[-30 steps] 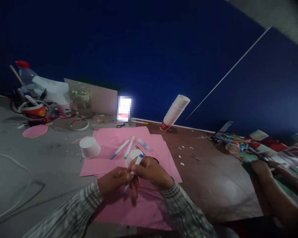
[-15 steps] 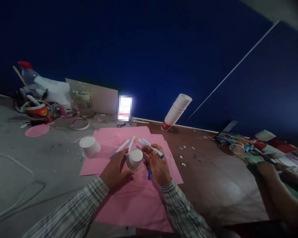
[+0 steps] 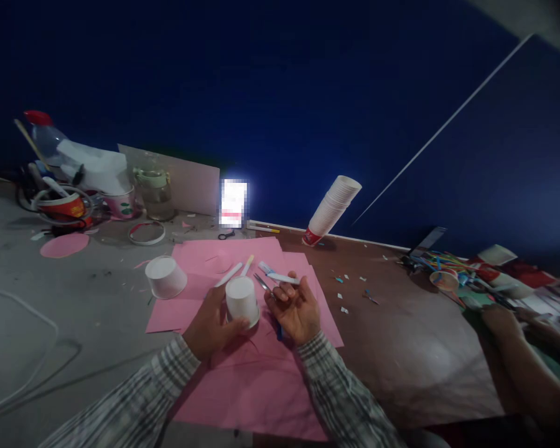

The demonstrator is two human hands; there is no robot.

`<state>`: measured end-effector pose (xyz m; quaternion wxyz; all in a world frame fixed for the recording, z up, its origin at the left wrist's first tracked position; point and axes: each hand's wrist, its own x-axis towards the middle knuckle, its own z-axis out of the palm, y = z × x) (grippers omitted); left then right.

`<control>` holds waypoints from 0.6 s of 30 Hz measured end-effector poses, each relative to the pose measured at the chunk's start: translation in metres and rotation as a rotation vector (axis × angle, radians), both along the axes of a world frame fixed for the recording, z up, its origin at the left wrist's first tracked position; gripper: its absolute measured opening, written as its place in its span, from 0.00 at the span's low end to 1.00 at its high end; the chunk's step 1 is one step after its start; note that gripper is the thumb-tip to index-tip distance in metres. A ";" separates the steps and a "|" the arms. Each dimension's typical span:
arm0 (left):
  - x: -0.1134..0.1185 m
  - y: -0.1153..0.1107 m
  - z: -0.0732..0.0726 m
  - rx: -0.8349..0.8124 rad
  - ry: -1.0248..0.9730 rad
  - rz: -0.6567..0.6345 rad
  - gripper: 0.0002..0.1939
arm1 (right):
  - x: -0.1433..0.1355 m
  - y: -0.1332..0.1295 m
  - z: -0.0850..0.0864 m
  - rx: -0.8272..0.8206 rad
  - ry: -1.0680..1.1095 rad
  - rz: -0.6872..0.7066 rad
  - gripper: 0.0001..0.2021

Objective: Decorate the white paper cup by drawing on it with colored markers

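From where I stand, what matters is the gap between the cup (image 3: 241, 298) and the pen (image 3: 285, 279): the cup is upside down over the paper (image 3: 247, 401), its axis close to upright, while the pen lies nearly crosswise to it, just off to the right of the cup's closed end and apart from it. The left hand (image 3: 210, 326) has the cup, fingers curled round its left side and thumb along the front by the rim; whether that rim touches the paper I can't tell. The right hand (image 3: 299, 316) is turned palm up, and its fingers pinch the pen, which runs left to right, its left end the nearer to the cup. So the left hand is on the cup, and the right is near it on the other side, toward the tabletop's (image 3: 392, 354) right. Beside the right hand's curled fingers the blades of the scissors (image 3: 263, 284) show, slanting toward the far edge. The other cup (image 3: 165, 278), also upside down, stands beyond the left hand, by the paper's left edge, and the stack (image 3: 333, 210) leans near the tabletop's far edge
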<state>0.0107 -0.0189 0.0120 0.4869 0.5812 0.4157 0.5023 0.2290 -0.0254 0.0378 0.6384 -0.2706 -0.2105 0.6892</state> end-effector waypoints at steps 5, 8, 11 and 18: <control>0.001 -0.001 0.005 -0.146 -0.102 -0.119 0.32 | -0.008 -0.005 0.009 0.013 -0.050 -0.032 0.18; 0.001 -0.002 0.005 -0.187 -0.151 -0.153 0.30 | -0.013 -0.014 0.012 0.083 -0.088 -0.037 0.17; 0.001 -0.002 0.005 -0.220 -0.224 -0.224 0.31 | -0.020 -0.023 0.012 0.160 -0.176 -0.054 0.17; 0.002 -0.001 0.011 -0.215 -0.302 -0.290 0.27 | -0.033 -0.031 0.015 0.278 -0.294 -0.141 0.18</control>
